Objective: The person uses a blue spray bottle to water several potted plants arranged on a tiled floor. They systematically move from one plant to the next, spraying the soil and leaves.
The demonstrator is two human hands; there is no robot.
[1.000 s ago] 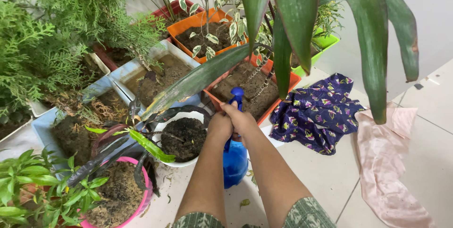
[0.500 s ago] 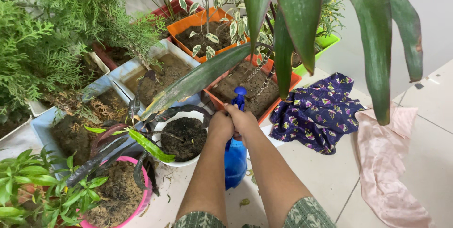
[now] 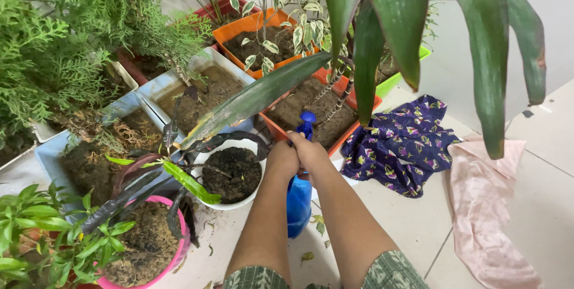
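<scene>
The spray bottle [image 3: 298, 202] had lifted slightly, both hands, left hand [image 3: 281, 158] and right hand [image 3: 311, 152], closed around its top; steady aim toward 12 o'clock suited.

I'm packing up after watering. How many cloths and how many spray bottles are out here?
Cloths: 2, the purple patterned cloth and the pink cloth.
Spray bottles: 1, the blue spray bottle, held by the left hand and right hand.
Total: 3.
</scene>
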